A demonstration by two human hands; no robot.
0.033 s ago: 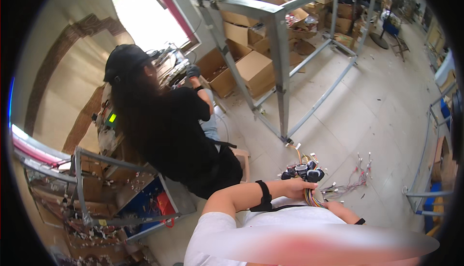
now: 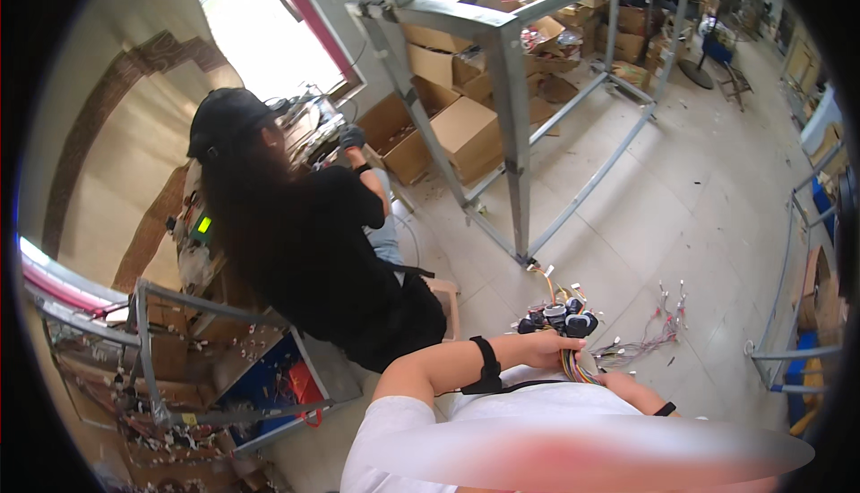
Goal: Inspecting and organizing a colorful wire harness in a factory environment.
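The wire bundle point(image 2: 580, 368) hangs gripped below the left hand point(image 2: 547, 349).

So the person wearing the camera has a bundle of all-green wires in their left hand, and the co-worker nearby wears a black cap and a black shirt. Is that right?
Not quite: the bundle of wires in the left hand is multicoloured, with yellow and dark strands, as the head view shows. The co-worker does wear a black cap and a black shirt.
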